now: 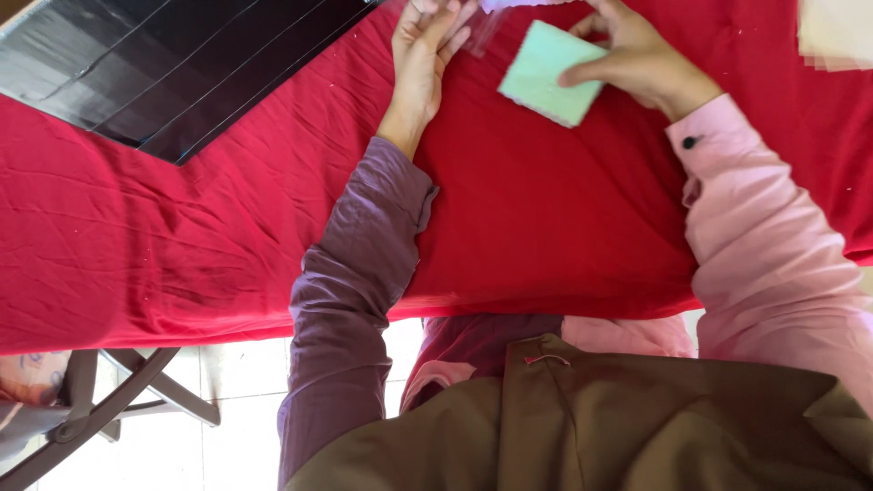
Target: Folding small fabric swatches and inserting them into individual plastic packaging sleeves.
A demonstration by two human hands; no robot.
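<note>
The right hand [637,59] is pinching a soft green square pad [548,73], thumb on top and fingers underneath. The pad is sticking out toward the left hand [426,55], one corner pointing down. The left hand is close beside it, fingers curled around a thin clear plastic sheet [482,32]. Under both is lying the red cloth [546,227].

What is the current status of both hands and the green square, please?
Left hand pinching clear film. Right hand gripping pale green square above red cloth. Nothing in the way.
</note>
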